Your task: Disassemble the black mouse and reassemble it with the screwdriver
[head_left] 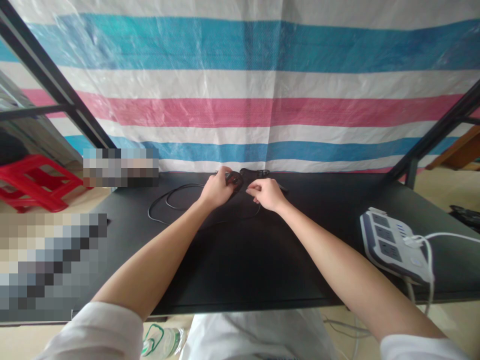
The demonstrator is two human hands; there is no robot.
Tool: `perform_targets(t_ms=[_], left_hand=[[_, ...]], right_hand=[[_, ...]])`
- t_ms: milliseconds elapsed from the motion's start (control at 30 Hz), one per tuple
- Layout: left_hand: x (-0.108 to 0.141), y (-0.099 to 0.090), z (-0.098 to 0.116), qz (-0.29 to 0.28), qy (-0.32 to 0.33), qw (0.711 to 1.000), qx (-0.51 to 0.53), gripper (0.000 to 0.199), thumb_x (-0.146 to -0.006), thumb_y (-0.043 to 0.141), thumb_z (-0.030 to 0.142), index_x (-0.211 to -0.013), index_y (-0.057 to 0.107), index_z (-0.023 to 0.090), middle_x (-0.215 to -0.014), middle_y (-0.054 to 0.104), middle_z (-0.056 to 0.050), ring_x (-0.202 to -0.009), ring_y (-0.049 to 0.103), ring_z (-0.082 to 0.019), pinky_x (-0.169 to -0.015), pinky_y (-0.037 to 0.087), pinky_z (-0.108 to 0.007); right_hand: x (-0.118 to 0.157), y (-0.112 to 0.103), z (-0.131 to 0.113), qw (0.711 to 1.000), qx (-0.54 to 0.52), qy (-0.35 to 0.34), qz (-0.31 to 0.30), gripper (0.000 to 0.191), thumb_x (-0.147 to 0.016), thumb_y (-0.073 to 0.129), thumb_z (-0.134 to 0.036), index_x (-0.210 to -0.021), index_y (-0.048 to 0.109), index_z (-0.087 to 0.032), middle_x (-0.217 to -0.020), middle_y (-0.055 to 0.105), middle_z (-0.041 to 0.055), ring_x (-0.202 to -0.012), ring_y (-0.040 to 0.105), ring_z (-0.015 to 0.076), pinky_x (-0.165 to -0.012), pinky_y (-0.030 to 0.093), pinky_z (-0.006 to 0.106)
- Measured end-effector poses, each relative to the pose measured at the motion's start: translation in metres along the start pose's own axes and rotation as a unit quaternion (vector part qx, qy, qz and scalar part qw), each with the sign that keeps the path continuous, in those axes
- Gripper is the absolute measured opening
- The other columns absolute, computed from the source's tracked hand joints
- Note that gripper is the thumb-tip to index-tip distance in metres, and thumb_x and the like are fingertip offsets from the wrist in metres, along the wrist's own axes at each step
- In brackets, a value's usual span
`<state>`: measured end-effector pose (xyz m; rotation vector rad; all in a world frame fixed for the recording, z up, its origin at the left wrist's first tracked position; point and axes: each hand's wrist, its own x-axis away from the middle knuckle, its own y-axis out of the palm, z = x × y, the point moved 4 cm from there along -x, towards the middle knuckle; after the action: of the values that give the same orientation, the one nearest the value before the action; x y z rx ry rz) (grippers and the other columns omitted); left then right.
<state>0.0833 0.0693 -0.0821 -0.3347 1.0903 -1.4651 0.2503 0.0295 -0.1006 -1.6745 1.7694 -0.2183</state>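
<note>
My left hand (218, 189) is closed around a rounded black thing (235, 181) that looks like a computer mouse. My fingers cover part of it, so its exact shape is not clear. A thin black cable (150, 204) runs in loose loops over the black tabletop (240, 265), left of that hand and beneath it. Just to the right, my right hand (265, 194) has its thumb and fingers pinched together, with the cable dropping from below them. Behind both hands lies a dark tangled thing (258, 173), too small to make out.
A white and grey power strip (395, 245) with white cords plugged in sits at the right. Black frame posts rise at both sides before a striped tarp (240, 112). A red stool (37, 182) stands beyond the left edge. Blurred-out patches cover the left side.
</note>
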Motion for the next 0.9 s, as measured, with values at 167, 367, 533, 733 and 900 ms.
perform_targets(t_ms=[167, 367, 533, 733, 900], left_hand=[[0.004, 0.001, 0.004, -0.011, 0.037, 0.999, -0.031, 0.040, -0.081, 0.054, 0.025, -0.121, 0.058, 0.020, -0.093, 0.073, -0.011, -0.089, 0.068, -0.030, -0.080, 0.050, -0.037], [0.006, 0.002, 0.008, -0.025, 0.080, 0.996, -0.035, 0.042, -0.078, 0.057, 0.025, -0.119, 0.067, 0.022, -0.101, 0.075, -0.010, -0.095, 0.069, -0.030, -0.083, 0.051, -0.035], [0.006, 0.001, 0.011, -0.041, 0.107, 0.993, 0.016, 0.044, -0.075, 0.059, 0.023, -0.117, 0.072, 0.021, -0.112, 0.075, -0.008, -0.100, 0.069, -0.028, -0.092, 0.051, -0.035], [0.005, -0.001, 0.013, -0.052, 0.120, 0.988, 0.082, 0.041, -0.068, 0.059, 0.021, -0.106, 0.075, 0.020, -0.104, 0.076, -0.006, -0.095, 0.069, -0.025, -0.090, 0.050, -0.033], [0.005, -0.003, 0.014, -0.055, 0.126, 0.985, 0.100, 0.034, -0.066, 0.062, 0.025, -0.096, 0.076, 0.018, -0.082, 0.074, -0.002, -0.077, 0.063, -0.019, -0.073, 0.047, -0.026]], right_hand=[[0.003, 0.004, 0.000, 0.998, -0.011, 0.052, -0.027, 0.013, -0.087, 0.060, -0.015, -0.074, 0.062, -0.017, -0.050, 0.060, -0.0030, -0.040, 0.059, 0.0114, -0.043, 0.043, 0.019], [-0.001, 0.001, -0.004, 0.993, 0.106, -0.040, 0.028, 0.014, -0.085, 0.061, -0.012, -0.073, 0.061, -0.018, -0.069, 0.069, 0.0016, -0.066, 0.065, 0.0147, -0.067, 0.047, 0.024], [-0.004, 0.000, 0.002, 0.989, 0.138, -0.041, 0.032, 0.010, -0.086, 0.059, -0.015, -0.077, 0.062, -0.019, -0.073, 0.070, 0.0030, -0.070, 0.064, 0.0166, -0.069, 0.044, 0.026], [-0.004, 0.000, 0.007, 0.987, 0.153, -0.035, 0.020, 0.009, -0.087, 0.059, -0.018, -0.079, 0.063, -0.020, -0.074, 0.070, 0.0036, -0.069, 0.064, 0.0173, -0.066, 0.043, 0.027], [-0.005, -0.001, 0.008, 0.988, 0.149, -0.037, 0.018, 0.009, -0.085, 0.062, -0.018, -0.076, 0.064, -0.020, -0.072, 0.070, 0.0021, -0.066, 0.063, 0.0158, -0.063, 0.042, 0.026]])
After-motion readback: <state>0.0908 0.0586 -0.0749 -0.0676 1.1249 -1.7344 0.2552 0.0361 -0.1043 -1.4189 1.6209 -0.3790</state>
